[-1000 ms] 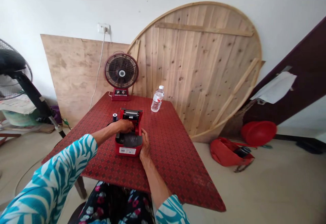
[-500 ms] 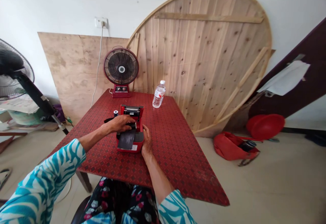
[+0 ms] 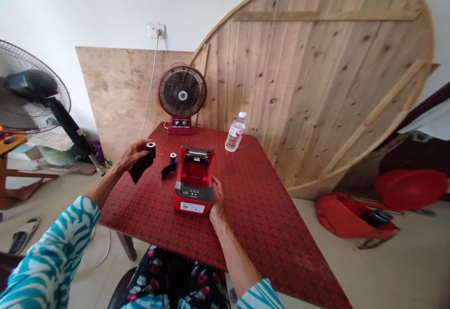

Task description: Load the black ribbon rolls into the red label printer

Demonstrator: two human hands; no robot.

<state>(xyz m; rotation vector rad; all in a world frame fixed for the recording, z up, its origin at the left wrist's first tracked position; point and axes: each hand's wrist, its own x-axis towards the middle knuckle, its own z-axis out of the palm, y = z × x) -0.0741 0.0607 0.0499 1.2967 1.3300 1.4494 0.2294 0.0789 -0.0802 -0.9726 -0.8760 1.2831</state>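
Observation:
A small red-and-black receipt printer (image 3: 194,202) stands on the table with its lid raised and its red paper bay bare. My right hand (image 3: 217,199) grips the printer's right side, fingers partly hidden behind it. To the left, my left hand (image 3: 135,153) is closed on a black paper roll (image 3: 151,149) with a white core, held above the table. A loose black strip trails down from that roll. Between it and the printer, a second black roll (image 3: 173,159) stands on the table, its short tail lying to the left.
A clear water bottle (image 3: 236,132) stands behind the printer to the right. At the table's (image 3: 267,234) far end is a maroon fan (image 3: 182,97). A black pedestal fan (image 3: 70,126) is at left; a red bag (image 3: 341,217) lies on the floor at right.
My left hand has lifted the black roll out of the printer and carried it left, its strip trailing. My right hand stays at the printer's side. The view has shifted left.

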